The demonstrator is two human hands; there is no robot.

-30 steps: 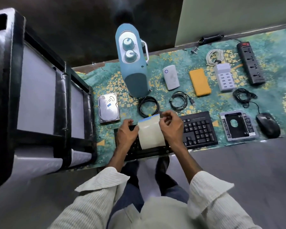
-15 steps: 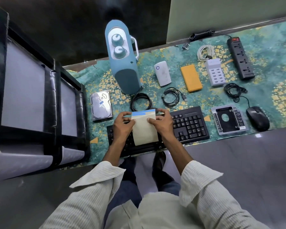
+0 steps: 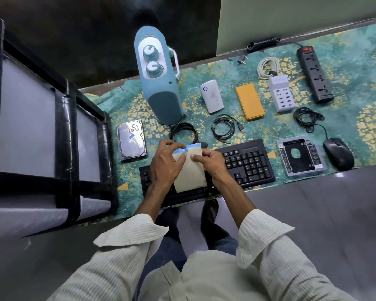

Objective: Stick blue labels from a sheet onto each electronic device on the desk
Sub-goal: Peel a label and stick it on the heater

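Your label sheet [image 3: 191, 170] is held upright-ish over the left half of the keyboard [image 3: 249, 165], between both hands. Only a row of blue labels [image 3: 188, 149] shows, along its top edge; the rest is bare beige backing.

Left hand [image 3: 164, 165]: thumb and curled fingertips pinch the sheet at the left end of the blue row. Can't tell if a label edge is lifted yet.
Right hand [image 3: 212, 164]: fingers curled behind the sheet's right edge, thumb pressed on the front just below the blue row, gripping it.

Hard drive [image 3: 131, 141], left of your hands, carries a small blue label [image 3: 131, 136] on its top plate. White adapter [image 3: 212, 96] shows a blue ring mark. Small logo on the keyboard's front edge and the print on the drive caddy [image 3: 300, 156] are too small to read. Blue speaker [image 3: 159, 83], orange power bank [image 3: 250, 102], USB hub [image 3: 281, 93], power strip [image 3: 315, 74] and mouse [image 3: 339, 153] lie beyond and to the right.

Versus half a second ago: your left hand has gone from the sheet's left edge up to the blue row. Right hand has stayed on the right edge. The sheet is still over the keyboard.
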